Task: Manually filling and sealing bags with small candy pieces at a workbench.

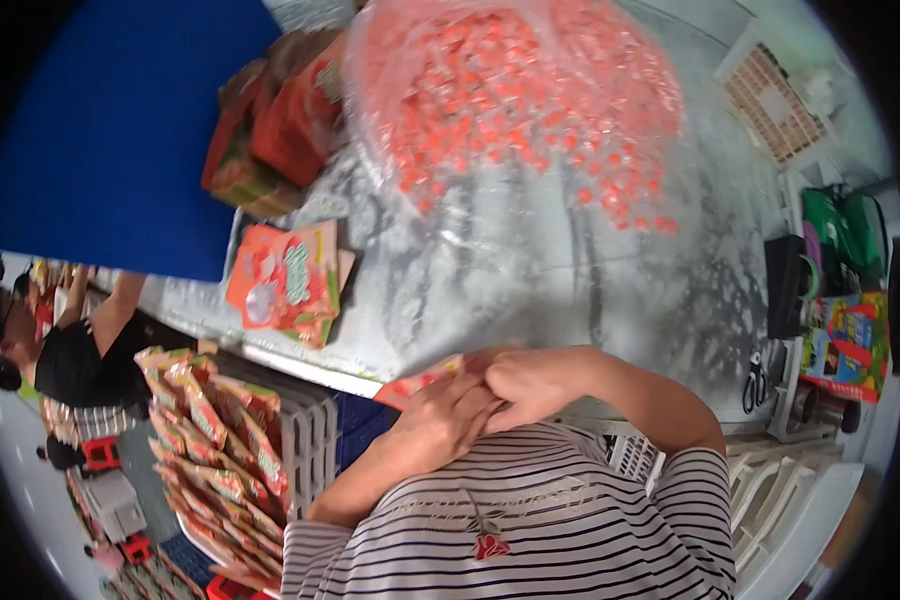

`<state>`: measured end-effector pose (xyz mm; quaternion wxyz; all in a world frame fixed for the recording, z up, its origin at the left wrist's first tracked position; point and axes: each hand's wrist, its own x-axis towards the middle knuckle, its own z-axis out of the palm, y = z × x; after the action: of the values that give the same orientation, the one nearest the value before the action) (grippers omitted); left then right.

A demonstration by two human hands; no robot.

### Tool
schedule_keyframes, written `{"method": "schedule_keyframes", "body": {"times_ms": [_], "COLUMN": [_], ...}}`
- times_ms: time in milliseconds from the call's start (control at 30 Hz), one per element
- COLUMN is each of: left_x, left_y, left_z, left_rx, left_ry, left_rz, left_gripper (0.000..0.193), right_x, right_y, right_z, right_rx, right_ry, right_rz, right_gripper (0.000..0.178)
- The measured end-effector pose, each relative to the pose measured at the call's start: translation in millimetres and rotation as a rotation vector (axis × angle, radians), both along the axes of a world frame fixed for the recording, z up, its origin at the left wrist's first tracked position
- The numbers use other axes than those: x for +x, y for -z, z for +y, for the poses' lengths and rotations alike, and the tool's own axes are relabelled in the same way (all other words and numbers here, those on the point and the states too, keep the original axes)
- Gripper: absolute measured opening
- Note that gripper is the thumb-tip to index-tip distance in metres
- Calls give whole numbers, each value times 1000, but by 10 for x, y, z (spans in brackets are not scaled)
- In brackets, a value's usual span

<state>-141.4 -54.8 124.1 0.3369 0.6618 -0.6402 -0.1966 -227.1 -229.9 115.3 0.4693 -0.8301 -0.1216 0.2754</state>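
- Fingers [467,398] of the left hand [433,428] are bent narrow around a red packet [413,384], whose corner sticks out to the left, just over the counter's near edge.
- Right hand [540,380] is curled in against the left fingers, the two touching; whether it pinches the packet too, I cannot tell, since the knuckles hide most of it.
- Step in hand, as I judge it: both hands working together on one packet, close to the person's body. What they do to it is hidden.
- Next move, in my judgement, calls for a steady left grip and for the right fingers to come clear of the left without bending the packet.
- Near the left edge of the counter [510,320] lies a pile of similar packets [288,280], well apart from the hands.
- Toward the far edge spreads a large clear bag [530,100] with many small red-orange pieces in it; neither hand touches it.
- Below the near edge, on the left, many filled-looking packets [210,430] stand in rows.
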Motion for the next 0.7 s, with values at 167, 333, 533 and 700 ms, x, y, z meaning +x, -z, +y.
{"method": "schedule_keyframes", "body": {"times_ms": [167, 333, 533, 700], "left_x": [65, 142, 156, 165], "left_y": [-27, 6, 0, -40], "left_z": [5, -80, -50, -39], "left_rx": [-1, 22, 52, 89], "left_ry": [-147, -151, -309, -356], "left_rz": [71, -22, 95, 116], "left_gripper": [13, 15, 8, 8], "right_x": [12, 5, -170, -253], "right_y": [-38, 159, 830, 1319], "right_z": [-12, -263, -1625, -1437], "right_rx": [178, 368, -661, -960], "right_ry": [196, 435, 1196, 1070], "right_rz": [-388, -160, -505, -476], "right_gripper": [31, 33, 47, 60]}}
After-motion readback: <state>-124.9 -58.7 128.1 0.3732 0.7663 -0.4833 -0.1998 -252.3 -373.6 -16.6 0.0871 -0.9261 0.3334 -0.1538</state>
